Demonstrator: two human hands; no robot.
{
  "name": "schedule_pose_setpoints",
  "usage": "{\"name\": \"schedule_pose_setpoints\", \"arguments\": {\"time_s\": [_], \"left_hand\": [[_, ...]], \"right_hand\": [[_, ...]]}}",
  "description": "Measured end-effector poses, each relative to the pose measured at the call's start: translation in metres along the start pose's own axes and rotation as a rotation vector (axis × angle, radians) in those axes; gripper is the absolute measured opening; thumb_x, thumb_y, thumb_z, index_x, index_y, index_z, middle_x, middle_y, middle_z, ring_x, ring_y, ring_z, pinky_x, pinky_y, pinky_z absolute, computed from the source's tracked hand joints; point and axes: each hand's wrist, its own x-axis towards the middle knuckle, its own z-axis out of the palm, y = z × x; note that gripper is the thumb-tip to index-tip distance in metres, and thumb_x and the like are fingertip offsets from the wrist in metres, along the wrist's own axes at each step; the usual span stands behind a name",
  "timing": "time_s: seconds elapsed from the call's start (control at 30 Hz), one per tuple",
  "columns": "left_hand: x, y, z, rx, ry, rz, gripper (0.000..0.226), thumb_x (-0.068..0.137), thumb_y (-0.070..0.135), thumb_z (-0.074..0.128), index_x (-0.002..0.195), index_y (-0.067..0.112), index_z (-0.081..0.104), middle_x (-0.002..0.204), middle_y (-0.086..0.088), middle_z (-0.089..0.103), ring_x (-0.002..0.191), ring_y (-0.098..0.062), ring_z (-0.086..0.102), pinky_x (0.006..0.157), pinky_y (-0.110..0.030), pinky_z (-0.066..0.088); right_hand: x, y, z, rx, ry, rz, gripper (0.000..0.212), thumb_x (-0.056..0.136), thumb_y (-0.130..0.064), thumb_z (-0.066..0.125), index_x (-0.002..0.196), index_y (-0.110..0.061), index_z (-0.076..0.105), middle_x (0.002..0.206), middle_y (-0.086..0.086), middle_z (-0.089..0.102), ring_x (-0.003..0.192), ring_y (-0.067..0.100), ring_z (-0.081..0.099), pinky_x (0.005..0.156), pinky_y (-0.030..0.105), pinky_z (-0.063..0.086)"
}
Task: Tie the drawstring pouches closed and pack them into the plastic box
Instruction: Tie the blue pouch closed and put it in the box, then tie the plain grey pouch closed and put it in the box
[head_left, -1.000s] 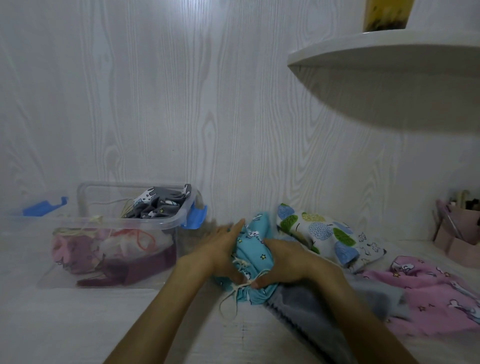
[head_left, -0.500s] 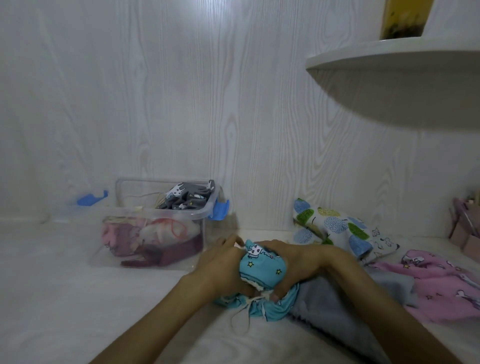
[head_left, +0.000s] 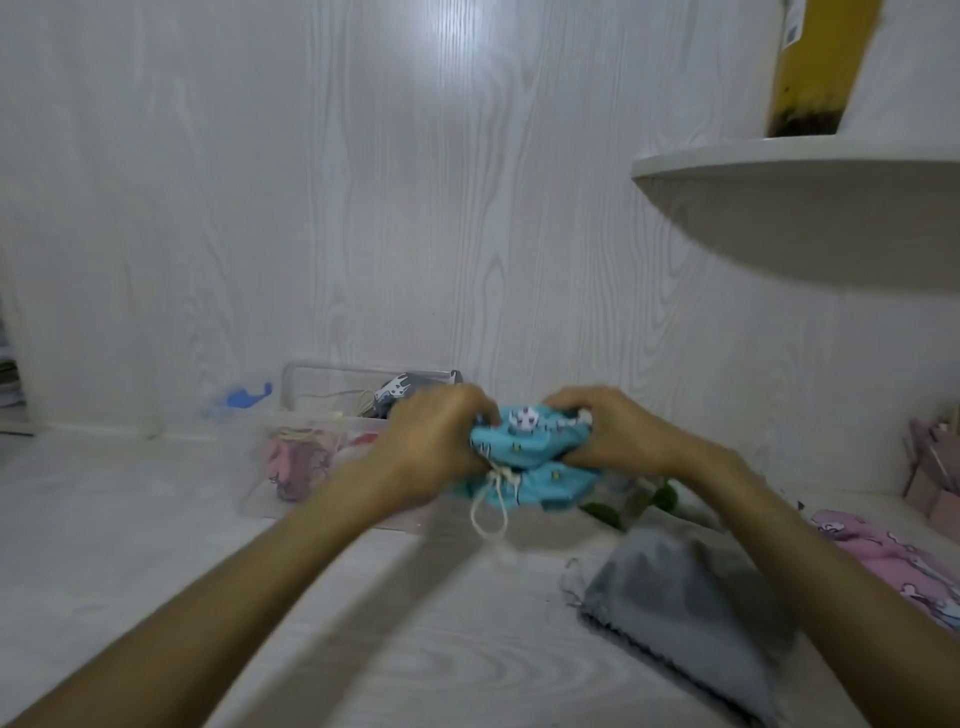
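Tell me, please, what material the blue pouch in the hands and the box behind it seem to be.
Blue pouch: likely printed woven cloth, matte; it creases under both hands. Box: clear, probably hard plastic; the contents show through its walls.

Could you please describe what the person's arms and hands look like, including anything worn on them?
Both forearms are bare as far as the frame shows, with no sleeves visible. The left hand and right hand wear no gloves; no watch, bracelet or ring shows, though motion blur could hide small items.
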Motion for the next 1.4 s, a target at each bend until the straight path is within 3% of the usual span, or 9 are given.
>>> {"name": "schedule_pose_setpoints", "arguments": {"time_s": [0.13, 0.37, 0.43, 0.57, 0.77, 0.93, 1.1, 1.23, 1.4], "left_hand": [[0.020, -0.024, -0.066, 0.039, 0.185, -0.019, 0.037, 0.074, 0.027, 0.075, 0.109, 0.022, 0.066, 0.112, 0.003, 0.065, 0.102, -0.023, 0.059, 0.078, -0.033, 0.044], [0.023, -0.101, -0.077, 0.219, 0.144, -0.187, 0.038, 0.071, 0.026, 0.078, 0.107, 0.026, 0.064, 0.115, 0.010, 0.061, 0.100, -0.018, 0.057, 0.068, -0.030, 0.037], [0.018, -0.118, -0.061, 0.223, -0.061, -0.270, 0.042, 0.076, 0.023, 0.073, 0.116, 0.024, 0.062, 0.121, 0.005, 0.059, 0.114, -0.022, 0.054, 0.083, -0.036, 0.045], [0.010, -0.130, -0.057, -0.081, -0.392, -0.333, 0.051, 0.097, 0.011, 0.045, 0.145, 0.023, 0.034, 0.152, -0.001, 0.032, 0.140, -0.019, 0.027, 0.113, -0.032, 0.022], [0.016, -0.124, -0.039, -0.103, -0.532, -0.243, 0.047, 0.100, 0.037, 0.039, 0.145, 0.031, 0.031, 0.155, 0.006, 0.026, 0.141, -0.014, 0.027, 0.115, -0.031, 0.019], [0.023, -0.137, -0.011, -0.041, -0.642, -0.506, 0.054, 0.099, 0.048, 0.027, 0.144, 0.020, 0.038, 0.151, -0.005, 0.036, 0.136, -0.025, 0.035, 0.115, -0.039, 0.022], [0.023, -0.126, -0.014, 0.138, -0.546, -0.429, 0.059, 0.093, 0.062, 0.023, 0.139, 0.030, 0.044, 0.144, -0.001, 0.047, 0.126, -0.023, 0.047, 0.105, -0.039, 0.036], [0.012, -0.099, -0.011, 0.137, -0.413, -0.306, 0.081, 0.071, 0.083, 0.033, 0.139, 0.039, 0.040, 0.141, 0.004, 0.049, 0.119, -0.021, 0.052, 0.096, -0.037, 0.045], [0.012, -0.086, 0.008, 0.233, -0.281, -0.260, 0.073, 0.076, 0.073, 0.050, 0.138, 0.033, 0.043, 0.140, 0.002, 0.050, 0.121, -0.023, 0.049, 0.095, -0.034, 0.040]], "right_hand": [[0.045, -0.046, -0.020, 0.045, 0.216, -0.120, 0.042, 0.068, -0.001, 0.074, 0.104, -0.020, 0.065, 0.099, 0.000, 0.062, 0.093, 0.014, 0.059, 0.085, 0.027, 0.047], [0.116, -0.066, 0.058, -0.228, 0.432, -0.182, 0.053, 0.072, -0.009, 0.069, 0.124, -0.016, 0.057, 0.123, 0.004, 0.051, 0.114, 0.023, 0.043, 0.080, 0.038, 0.047], [0.126, -0.063, 0.080, -0.223, 0.220, -0.099, 0.049, 0.078, -0.010, 0.065, 0.126, -0.016, 0.055, 0.123, 0.005, 0.053, 0.114, 0.024, 0.046, 0.082, 0.035, 0.046], [0.126, -0.058, 0.070, 0.015, -0.368, 0.130, 0.041, 0.090, -0.014, 0.047, 0.131, -0.022, 0.049, 0.113, 0.002, 0.056, 0.104, 0.020, 0.052, 0.085, 0.028, 0.042], [0.119, -0.033, 0.070, 0.000, -0.267, 0.115, 0.049, 0.088, -0.025, 0.037, 0.134, -0.037, 0.047, 0.143, -0.003, 0.047, 0.126, 0.020, 0.045, 0.110, 0.038, 0.031], [0.113, -0.035, 0.082, -0.096, -0.245, 0.087, 0.046, 0.098, 0.000, 0.029, 0.140, -0.012, 0.042, 0.147, 0.007, 0.040, 0.131, 0.024, 0.038, 0.107, 0.026, 0.025], [0.098, -0.031, 0.070, 0.232, -0.129, 0.172, 0.037, 0.093, -0.020, 0.052, 0.130, -0.023, 0.055, 0.141, 0.000, 0.045, 0.126, 0.022, 0.047, 0.106, 0.033, 0.040], [0.059, -0.010, 0.047, 0.046, -0.015, 0.064, 0.034, 0.090, -0.012, 0.056, 0.123, -0.023, 0.059, 0.133, -0.002, 0.051, 0.123, 0.013, 0.046, 0.098, 0.016, 0.031], [-0.006, 0.032, 0.013, -0.171, -0.391, 0.306, 0.044, 0.083, -0.003, 0.059, 0.119, -0.027, 0.062, 0.127, -0.005, 0.053, 0.116, 0.013, 0.049, 0.088, 0.011, 0.040]]}}
